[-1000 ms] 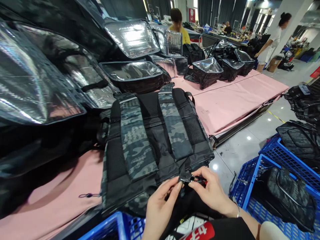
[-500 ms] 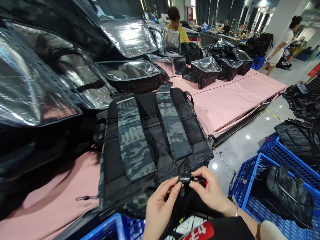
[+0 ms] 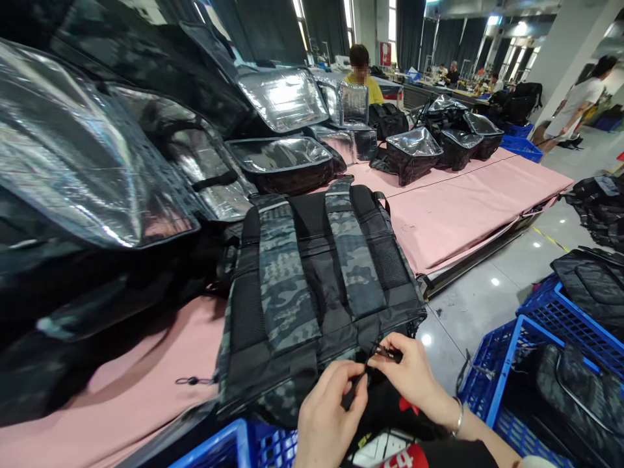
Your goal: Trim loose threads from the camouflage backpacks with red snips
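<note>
A black backpack with grey camouflage shoulder straps [image 3: 287,286] lies with its strap side up at the table's near edge. At its lower right edge my left hand [image 3: 329,406] pinches a thin black strap [image 3: 364,372] between thumb and fingers. Just to the right, my right hand [image 3: 412,370] is closed on a small black buckle [image 3: 389,353], its fingertips almost touching those of the left. The fingers partly cover the strap and buckle, so I cannot tell whether the strap is threaded through. A cord loop with a toggle [image 3: 194,381] hangs from the bag's left side.
Silver-lined bags [image 3: 283,97] are piled left and behind, with more standing along the pink-covered table [image 3: 468,208]. Blue crates [image 3: 502,364] holding bags stand on the floor at right; another crate [image 3: 238,442] is below me. A person in yellow [image 3: 373,90] is behind the table; another person [image 3: 578,107] walks at right.
The view has shifted, so the scene sits farther right and lower. My hands have drawn closer together; the buckle has turned in my right fingers, and my left fingers now pinch the strap beside it.
</note>
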The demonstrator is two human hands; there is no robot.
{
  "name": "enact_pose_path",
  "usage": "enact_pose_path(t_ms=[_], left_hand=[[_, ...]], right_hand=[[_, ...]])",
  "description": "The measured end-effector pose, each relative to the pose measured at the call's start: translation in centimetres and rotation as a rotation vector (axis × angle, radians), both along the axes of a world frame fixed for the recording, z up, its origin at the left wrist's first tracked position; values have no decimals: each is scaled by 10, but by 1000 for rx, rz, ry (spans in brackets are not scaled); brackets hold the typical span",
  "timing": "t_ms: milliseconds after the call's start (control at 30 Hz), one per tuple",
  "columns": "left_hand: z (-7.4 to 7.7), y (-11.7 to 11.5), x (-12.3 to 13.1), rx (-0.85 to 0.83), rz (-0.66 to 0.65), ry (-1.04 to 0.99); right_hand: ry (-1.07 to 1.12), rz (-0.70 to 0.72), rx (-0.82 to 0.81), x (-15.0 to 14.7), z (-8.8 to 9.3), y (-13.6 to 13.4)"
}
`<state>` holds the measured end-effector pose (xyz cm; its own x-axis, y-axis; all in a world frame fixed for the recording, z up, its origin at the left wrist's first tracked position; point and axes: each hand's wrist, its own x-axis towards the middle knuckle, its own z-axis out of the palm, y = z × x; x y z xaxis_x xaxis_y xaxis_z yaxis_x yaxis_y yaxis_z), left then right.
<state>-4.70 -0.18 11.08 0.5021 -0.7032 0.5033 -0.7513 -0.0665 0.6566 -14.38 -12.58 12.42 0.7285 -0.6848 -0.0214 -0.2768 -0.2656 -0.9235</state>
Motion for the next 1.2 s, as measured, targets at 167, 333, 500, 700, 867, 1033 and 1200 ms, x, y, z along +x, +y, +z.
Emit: enact_pose_path(t_ms=[167,333,500,700,867,1033,1200], left_hand=[[-4,2,-3,-74,-25,-34],[-20,4,4,56,96,349],[-27,1,8,106,54,500],[-18,-3,4,-45,197,278],[-16,-4,4,-89,168,102],[-13,1,3,-103,123,-84],[-6,5,15,-45,155,-486]], right_hand=[[-38,9,45,17,-9,1],[-277,42,717,28,-16,5],[-315,100,729,19,-13,5],[-177,103,-36,-13,1,0],[-124,129,-346,-19,7,-4],[-83,183,-358,-11,8,-9],[-148,130,-126,-17,-7,-18]])
